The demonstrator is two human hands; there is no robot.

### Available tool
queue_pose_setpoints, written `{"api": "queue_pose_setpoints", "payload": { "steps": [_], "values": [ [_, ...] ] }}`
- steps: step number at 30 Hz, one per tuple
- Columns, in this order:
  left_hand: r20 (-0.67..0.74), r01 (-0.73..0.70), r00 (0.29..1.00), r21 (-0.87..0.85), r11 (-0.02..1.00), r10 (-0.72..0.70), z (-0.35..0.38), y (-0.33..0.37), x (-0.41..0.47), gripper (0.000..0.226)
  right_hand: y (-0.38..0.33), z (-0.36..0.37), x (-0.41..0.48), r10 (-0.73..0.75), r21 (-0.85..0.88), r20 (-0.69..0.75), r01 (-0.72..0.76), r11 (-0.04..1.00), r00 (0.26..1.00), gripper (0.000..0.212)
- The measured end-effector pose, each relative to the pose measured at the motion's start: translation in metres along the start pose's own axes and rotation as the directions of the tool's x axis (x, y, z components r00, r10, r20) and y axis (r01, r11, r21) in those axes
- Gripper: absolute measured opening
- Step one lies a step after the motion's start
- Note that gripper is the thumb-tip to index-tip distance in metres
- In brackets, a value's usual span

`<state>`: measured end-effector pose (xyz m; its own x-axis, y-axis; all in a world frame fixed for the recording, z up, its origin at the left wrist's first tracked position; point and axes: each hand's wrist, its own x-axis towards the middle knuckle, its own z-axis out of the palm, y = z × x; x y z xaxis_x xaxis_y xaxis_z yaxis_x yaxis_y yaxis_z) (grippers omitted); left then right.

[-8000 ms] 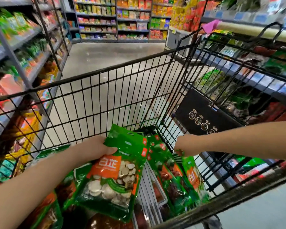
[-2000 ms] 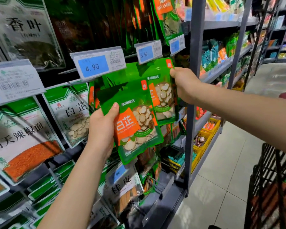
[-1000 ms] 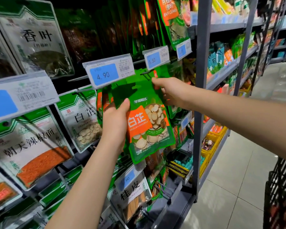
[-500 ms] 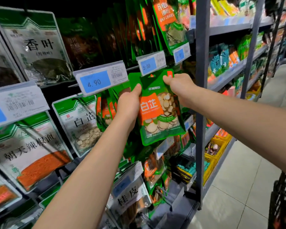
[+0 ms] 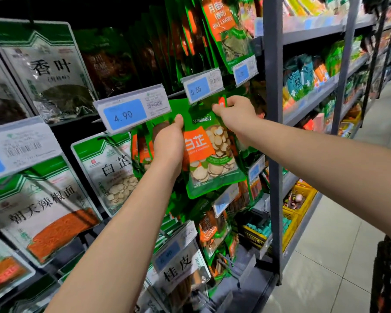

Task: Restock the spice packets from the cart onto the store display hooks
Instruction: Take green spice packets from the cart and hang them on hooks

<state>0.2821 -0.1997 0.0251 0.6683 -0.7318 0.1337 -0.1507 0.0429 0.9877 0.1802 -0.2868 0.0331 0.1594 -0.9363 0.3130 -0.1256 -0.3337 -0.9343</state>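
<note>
Both bare forearms stretch up toward the rack. The left hand (image 5: 168, 145) grips the green spice packet (image 5: 212, 159) by its left edge, thumb on the front. The right hand (image 5: 235, 114) pinches its top right corner, just under the 5.50 price tag (image 5: 201, 88), against the hanging packets behind.

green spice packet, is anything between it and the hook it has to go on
The 5.50 price tag sits right over the top edge of the green spice packet and hides the hook, so the packet likely must slip under it. The left hand and right hand hold the packet; nothing else visibly blocks.
</note>
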Motion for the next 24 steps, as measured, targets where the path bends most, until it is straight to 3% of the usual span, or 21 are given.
{"api": "queue_pose_setpoints", "payload": {
  "steps": [7,10,12,15,17,19,21,22,24],
  "values": [
    [-0.017,-0.081,0.996,0.052,0.995,0.082,0.004,0.003,-0.004,0.04,0.0,-0.002,0.001,-0.003,0.001,-0.027,0.003,1.0,1.0,0.026],
    [-0.035,-0.121,0.991,0.133,0.984,0.127,0.005,0.002,-0.002,0.044,0.0,-0.004,0.002,0.003,-0.062,-0.035,-0.005,0.998,0.999,0.03],
    [-0.067,-0.191,0.974,0.281,0.94,0.218,0.004,-0.001,-0.004,0.045,0.001,-0.001,0.0,-0.025,-0.157,-0.051,0.017,0.987,0.998,0.04],
    [-0.104,-0.336,0.843,0.665,0.667,0.528,0.0,-0.016,-0.011,0.026,0.009,0.011,-0.007,-0.158,-0.399,-0.07,0.118,0.91,0.985,0.053],
    [-0.056,-0.334,0.788,0.798,0.502,0.613,-0.002,-0.031,-0.015,0.044,0.015,0.021,-0.013,-0.224,-0.462,0.031,0.213,0.861,0.974,0.054],
    [0.076,-0.386,0.69,0.88,0.278,0.719,-0.007,-0.046,-0.012,0.059,0.019,0.026,-0.015,-0.222,-0.476,0.151,0.268,0.838,0.963,0.054],
    [0.274,-0.404,0.576,0.914,-0.023,0.77,-0.011,-0.062,-0.004,0.058,0.022,0.026,-0.018,-0.204,-0.543,0.219,0.293,0.787,0.954,0.053],
    [0.34,-0.398,0.565,0.91,-0.113,0.752,-0.012,-0.071,0.0,0.055,0.023,0.025,-0.019,-0.204,-0.585,0.234,0.305,0.752,0.951,0.053],
    [0.382,-0.362,0.595,0.913,-0.188,0.708,-0.015,-0.079,0.002,0.061,0.024,0.023,-0.022,-0.226,-0.639,0.242,0.33,0.695,0.944,0.051]
  ]
}}
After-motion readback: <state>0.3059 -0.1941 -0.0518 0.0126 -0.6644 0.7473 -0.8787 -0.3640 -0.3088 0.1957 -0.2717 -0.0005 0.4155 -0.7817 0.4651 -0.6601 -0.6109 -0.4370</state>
